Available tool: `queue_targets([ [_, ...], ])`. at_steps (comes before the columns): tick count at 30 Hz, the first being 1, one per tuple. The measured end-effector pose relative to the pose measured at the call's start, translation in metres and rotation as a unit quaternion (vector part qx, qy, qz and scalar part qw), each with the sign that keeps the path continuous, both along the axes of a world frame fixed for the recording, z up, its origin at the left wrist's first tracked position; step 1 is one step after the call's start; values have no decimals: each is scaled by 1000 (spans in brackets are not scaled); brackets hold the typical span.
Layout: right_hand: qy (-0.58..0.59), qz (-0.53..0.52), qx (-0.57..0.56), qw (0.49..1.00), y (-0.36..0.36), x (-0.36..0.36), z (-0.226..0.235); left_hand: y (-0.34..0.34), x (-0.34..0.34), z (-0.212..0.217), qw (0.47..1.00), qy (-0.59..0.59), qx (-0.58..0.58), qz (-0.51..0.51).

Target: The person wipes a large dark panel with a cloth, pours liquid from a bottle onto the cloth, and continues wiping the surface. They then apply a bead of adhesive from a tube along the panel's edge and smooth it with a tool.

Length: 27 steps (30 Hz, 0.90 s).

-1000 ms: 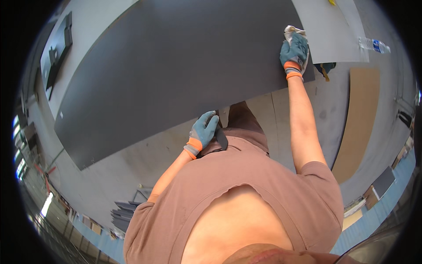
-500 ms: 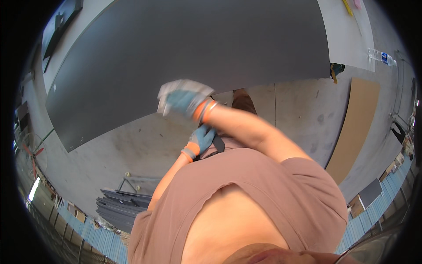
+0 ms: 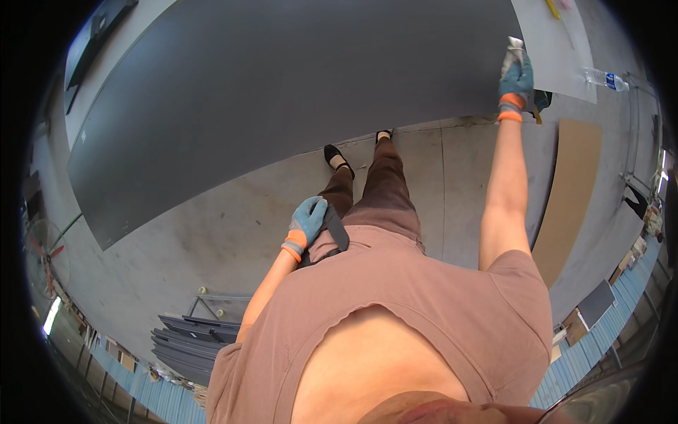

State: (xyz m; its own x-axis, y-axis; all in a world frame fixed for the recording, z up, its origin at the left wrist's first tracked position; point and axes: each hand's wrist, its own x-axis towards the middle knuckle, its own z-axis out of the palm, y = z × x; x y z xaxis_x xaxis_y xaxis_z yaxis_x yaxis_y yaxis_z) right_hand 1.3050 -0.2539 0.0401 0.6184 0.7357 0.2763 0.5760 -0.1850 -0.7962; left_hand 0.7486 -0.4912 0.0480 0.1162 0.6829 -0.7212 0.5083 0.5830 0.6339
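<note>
My right hand point(image 3: 516, 79), in a blue-grey glove with an orange cuff, is closed around a crumpled whitish cloth point(image 3: 514, 48). It is stretched out to the right edge of a large dark grey panel point(image 3: 304, 78). The cloth lies against or just over that edge; actual contact is hard to tell. Down by my waist, my left hand point(image 3: 306, 220), gloved the same way, is curled at the upper end of a black strap point(image 3: 337, 229). Its fingertips are partly hidden. The panel fills the far side, with its near edge just beyond my feet.
A pale sheet point(image 3: 558, 53) extends past the panel's right edge, with a clear plastic bottle point(image 3: 606, 79) on its rim. A long brown board point(image 3: 571, 198) lies at right. Dark stacked panels point(image 3: 194, 346) stand at the lower left. A fan point(image 3: 48, 258) is at far left.
My right hand has swept with the cloth from in front of my body far to the right, its arm now straightened. My left hand stays at the waist by the strap, slightly shifted.
</note>
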Motion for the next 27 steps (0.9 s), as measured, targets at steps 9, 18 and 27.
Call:
queue_targets([
  [9,-168,475,-324,801,-63,-376,-2,-4,-21,-14,989,13,-140,-36],
  [18,344,430,-142,822,-62,-361,22,-27,-30,-45,999,14,30,16],
  [27,-228,-134,28,964,50,90,-45,-1,-3,-50,997,14,-17,74],
])
